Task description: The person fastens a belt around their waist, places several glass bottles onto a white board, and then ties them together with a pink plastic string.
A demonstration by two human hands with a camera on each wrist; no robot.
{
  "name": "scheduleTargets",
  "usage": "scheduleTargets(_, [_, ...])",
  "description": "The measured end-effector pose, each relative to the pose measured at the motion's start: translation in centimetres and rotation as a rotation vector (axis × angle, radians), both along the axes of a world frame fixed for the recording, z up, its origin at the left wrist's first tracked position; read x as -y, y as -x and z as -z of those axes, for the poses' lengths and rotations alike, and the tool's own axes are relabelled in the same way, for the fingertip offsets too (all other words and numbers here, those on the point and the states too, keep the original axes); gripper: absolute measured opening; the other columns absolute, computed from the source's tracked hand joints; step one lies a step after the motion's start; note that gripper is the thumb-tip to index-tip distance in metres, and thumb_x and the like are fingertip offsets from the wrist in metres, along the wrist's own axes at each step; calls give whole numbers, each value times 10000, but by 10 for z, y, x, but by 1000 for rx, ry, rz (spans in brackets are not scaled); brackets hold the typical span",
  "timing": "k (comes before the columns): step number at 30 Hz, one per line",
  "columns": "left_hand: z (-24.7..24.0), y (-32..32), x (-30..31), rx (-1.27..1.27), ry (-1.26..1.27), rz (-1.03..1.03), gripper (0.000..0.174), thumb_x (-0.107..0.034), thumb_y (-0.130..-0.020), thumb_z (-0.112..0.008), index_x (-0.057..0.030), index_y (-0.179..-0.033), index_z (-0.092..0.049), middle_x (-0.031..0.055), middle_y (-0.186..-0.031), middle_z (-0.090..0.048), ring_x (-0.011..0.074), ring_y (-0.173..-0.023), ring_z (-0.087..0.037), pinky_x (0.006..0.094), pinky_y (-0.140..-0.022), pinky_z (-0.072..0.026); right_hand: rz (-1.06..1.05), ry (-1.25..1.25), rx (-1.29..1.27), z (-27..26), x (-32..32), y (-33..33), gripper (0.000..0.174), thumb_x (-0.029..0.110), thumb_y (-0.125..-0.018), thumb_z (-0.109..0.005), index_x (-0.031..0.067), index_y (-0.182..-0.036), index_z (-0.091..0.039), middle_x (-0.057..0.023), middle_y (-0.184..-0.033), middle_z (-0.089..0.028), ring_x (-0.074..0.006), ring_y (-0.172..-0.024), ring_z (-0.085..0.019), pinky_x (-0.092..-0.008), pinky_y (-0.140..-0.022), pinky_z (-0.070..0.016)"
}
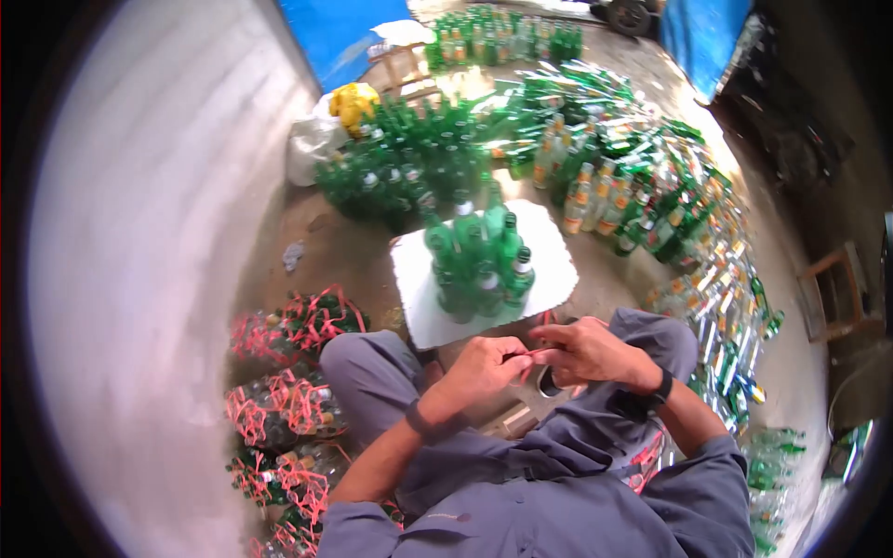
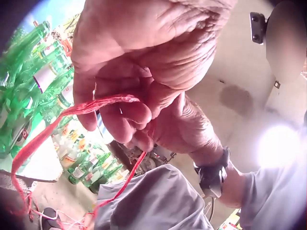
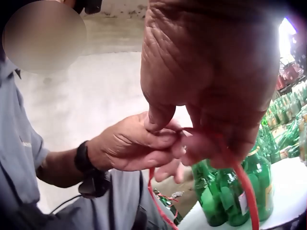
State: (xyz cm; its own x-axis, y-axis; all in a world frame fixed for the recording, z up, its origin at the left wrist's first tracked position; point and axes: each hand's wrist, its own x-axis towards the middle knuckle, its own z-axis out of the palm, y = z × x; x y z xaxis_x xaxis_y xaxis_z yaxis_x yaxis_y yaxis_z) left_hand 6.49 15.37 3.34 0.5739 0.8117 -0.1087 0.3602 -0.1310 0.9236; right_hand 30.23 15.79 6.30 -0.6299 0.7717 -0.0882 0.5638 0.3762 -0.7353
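Both hands meet in front of the knees, over a thin red plastic strip. My left hand pinches the strip between thumb and fingers. From the other side my right hand also pinches it, its fingertips touching the left ones. In the right wrist view one length of the strip hangs past the right fingers and another drops below the left hand. Just beyond the hands, a cluster of upright green glass bottles stands on a white board.
Bottle bundles tied with pink strips lie along the left wall. Many green bottles stand behind the board, with heaps of clear and green bottles curving down the right. A white sack and a wooden frame stand farther out.
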Motion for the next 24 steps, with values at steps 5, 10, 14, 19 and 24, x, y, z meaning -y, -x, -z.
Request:
scheduleTargets(5, [12,25,-1,13,-5,-82,224,-192,-946,-631,23,-971,-686,66,-693,-610,101,-638,-533,300,-600,-446,278,114,-170,12,-20,-30,148,131,-912,-698,-15,-919,-719,-129,-634,-569,-137,-587,-519,-354,-569,-471])
scheduleTargets(10, [32,40,-7,16,-106,-177,223,-192,-956,-620,22,-970,-682,52,-683,-588,100,-634,-532,303,-594,-443,558,-402,61,39,-62,-100,186,133,-896,-683,-15,-783,-683,-188,-623,-586,-287,-515,-547,-388,-538,-454])
scheduleTargets(14, [34,45,-13,87,-60,-216,215,-177,-957,-613,27,-963,-682,28,-678,-579,99,-629,-524,306,-587,-439,743,-635,467,39,-83,-155,274,239,-908,-669,-1,-775,-679,-219,-743,-649,-412,-697,-647,-482,-628,-499])
scheduleTargets(19, [44,45,-20,34,-16,-297,232,-192,-955,-619,30,-962,-684,35,-699,-593,108,-640,-534,302,-599,-449,760,-539,621,19,-74,-158,228,237,-875,-714,21,-948,-707,-205,-936,-686,-406,-877,-660,-488,-784,-513])
scheduleTargets(24, [46,13,-24,171,-161,-200,220,-187,-925,-638,18,-983,-691,162,-770,-668,214,-697,-639,358,-652,-489,332,-260,27,-20,-43,-37,422,47,-827,-748,-13,-1227,-630,-191,-1157,-679,-294,-1047,-663,-347,-906,-518])
